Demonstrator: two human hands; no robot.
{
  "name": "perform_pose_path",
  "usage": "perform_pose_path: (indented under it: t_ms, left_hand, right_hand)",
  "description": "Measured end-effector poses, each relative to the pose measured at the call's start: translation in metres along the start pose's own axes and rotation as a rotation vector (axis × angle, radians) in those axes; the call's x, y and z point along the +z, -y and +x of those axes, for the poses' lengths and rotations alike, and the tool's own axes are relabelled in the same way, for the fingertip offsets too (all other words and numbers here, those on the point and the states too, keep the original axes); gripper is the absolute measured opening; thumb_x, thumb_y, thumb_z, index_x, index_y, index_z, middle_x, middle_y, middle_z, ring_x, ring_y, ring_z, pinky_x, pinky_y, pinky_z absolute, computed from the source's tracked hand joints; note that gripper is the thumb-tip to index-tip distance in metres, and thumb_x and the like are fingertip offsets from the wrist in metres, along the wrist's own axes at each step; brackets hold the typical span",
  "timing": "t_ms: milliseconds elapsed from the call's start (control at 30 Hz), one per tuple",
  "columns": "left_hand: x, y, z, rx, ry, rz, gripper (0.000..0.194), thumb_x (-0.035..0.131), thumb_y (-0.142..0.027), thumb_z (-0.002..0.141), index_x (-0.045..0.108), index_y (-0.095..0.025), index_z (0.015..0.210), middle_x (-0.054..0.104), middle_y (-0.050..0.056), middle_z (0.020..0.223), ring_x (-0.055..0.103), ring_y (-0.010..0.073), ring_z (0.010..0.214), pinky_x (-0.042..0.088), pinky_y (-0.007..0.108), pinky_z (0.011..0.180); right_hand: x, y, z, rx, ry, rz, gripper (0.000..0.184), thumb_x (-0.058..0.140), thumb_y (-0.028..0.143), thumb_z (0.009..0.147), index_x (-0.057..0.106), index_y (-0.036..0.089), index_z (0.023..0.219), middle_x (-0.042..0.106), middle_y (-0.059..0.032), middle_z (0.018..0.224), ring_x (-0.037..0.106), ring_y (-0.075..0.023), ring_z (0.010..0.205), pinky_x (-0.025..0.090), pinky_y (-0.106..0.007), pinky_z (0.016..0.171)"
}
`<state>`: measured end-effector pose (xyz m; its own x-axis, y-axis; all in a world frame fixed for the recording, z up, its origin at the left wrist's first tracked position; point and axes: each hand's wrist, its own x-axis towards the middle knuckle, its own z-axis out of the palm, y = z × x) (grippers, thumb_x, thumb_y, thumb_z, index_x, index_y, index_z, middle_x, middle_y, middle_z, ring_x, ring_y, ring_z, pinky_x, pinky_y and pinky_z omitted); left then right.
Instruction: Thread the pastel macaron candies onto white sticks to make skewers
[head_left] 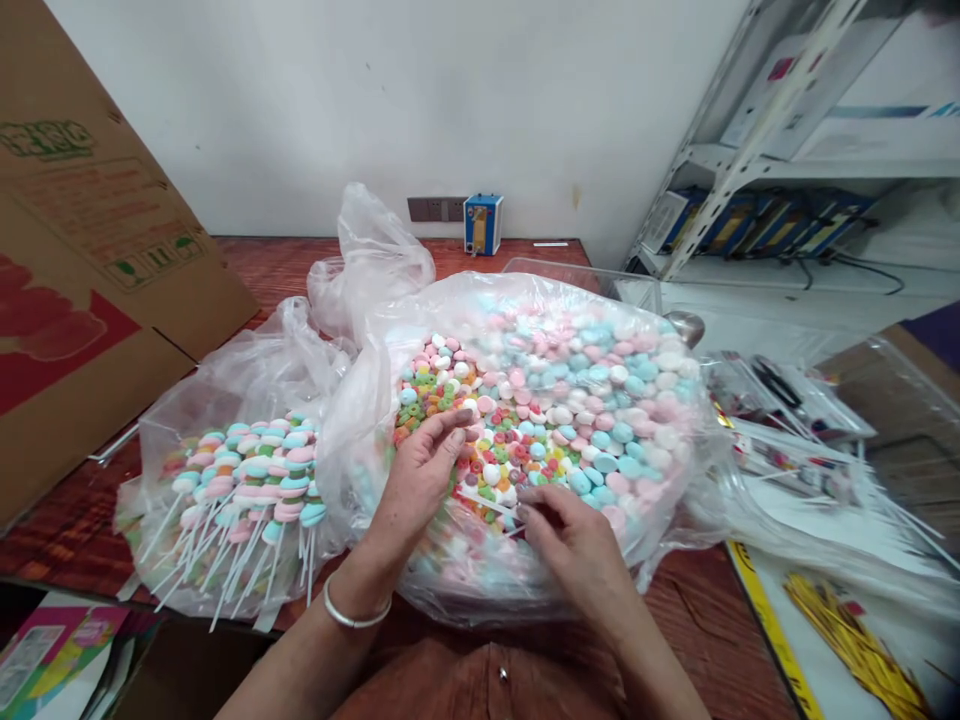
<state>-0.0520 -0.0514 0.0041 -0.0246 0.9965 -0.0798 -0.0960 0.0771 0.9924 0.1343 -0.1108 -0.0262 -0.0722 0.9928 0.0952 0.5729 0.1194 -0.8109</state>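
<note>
A large clear plastic bag (345, 490) lies spread open in front of me, full of pastel button-shaped candies (600, 440) and small colourful ring gummies (517, 455). Over the gummies, my left hand (424, 465) has thumb and fingertips drawn close together; whatever is between them is too small to make out. My right hand (574, 535) is closed in a pinch at the bag's near side, with a thin white stick (487, 502) at its fingertips, pointing left. Left of the bag, candy skewers on white sticks (262, 465) lie piled on another plastic bag (169, 415).
A big cardboard box (112, 220) stands at the left. Behind the bag are a small blue box (482, 224) and a clear plastic tub (630, 287). A metal scoop (686, 326) rests by the bag. Gold twist ties (855, 640) and a shelf rack (720, 200) are at the right.
</note>
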Motion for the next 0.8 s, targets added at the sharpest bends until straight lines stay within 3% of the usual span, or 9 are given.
perform_pose_path:
  t_ms: [133,267,400,600,800]
  left_hand:
    - [-0.006,0.008,0.001,0.03,-0.038,-0.021,0.032,0.07,-0.038,0.084,0.071,-0.016,0.108,0.071,0.01,0.11,0.068,0.0213,0.102,0.057,0.034,0.088]
    - [-0.011,0.012,0.001,0.028,-0.048,-0.017,0.031,0.069,-0.037,0.085,0.071,-0.016,0.107,0.072,0.009,0.112,0.069,0.0202,0.1,0.057,0.034,0.09]
    - [-0.012,0.009,-0.004,-0.023,0.047,0.051,0.03,0.07,-0.036,0.083,0.073,-0.016,0.106,0.074,0.007,0.092,0.068,0.0157,0.076,0.058,0.03,0.074]
    - [-0.005,0.002,-0.012,-0.003,0.229,0.122,0.019,0.077,-0.028,0.077,0.077,-0.017,0.092,0.076,0.006,0.091,0.068,0.0192,0.086,0.055,0.031,0.08]
    - [-0.001,0.0,-0.017,0.021,0.218,0.098,0.018,0.077,-0.032,0.078,0.077,-0.016,0.085,0.073,0.005,0.079,0.065,0.0163,0.074,0.053,0.027,0.069]
  right_hand:
    - [0.009,0.003,-0.005,-0.15,0.014,-0.241,0.019,0.055,0.019,0.09,0.073,0.022,0.083,0.069,-0.0082,0.088,0.063,-0.0248,0.087,0.05,-0.037,0.078]
    - [0.01,-0.006,-0.006,-0.11,-0.049,-0.043,0.025,0.051,0.027,0.097,0.076,0.023,0.1,0.075,-0.0079,0.097,0.068,-0.0235,0.092,0.054,-0.037,0.083]
    - [0.004,-0.013,-0.005,-0.06,-0.092,0.074,0.027,0.053,0.029,0.097,0.077,0.025,0.109,0.078,-0.0061,0.101,0.07,-0.0231,0.093,0.056,-0.036,0.085]
    - [0.001,-0.011,-0.004,-0.016,-0.092,0.103,0.03,0.052,0.03,0.096,0.077,0.024,0.111,0.077,-0.0056,0.089,0.07,-0.0201,0.076,0.056,-0.031,0.072]
    - [0.0,-0.003,-0.007,-0.078,-0.154,0.136,0.023,0.057,0.03,0.095,0.077,0.025,0.105,0.077,-0.0048,0.097,0.071,-0.0213,0.088,0.056,-0.032,0.08]
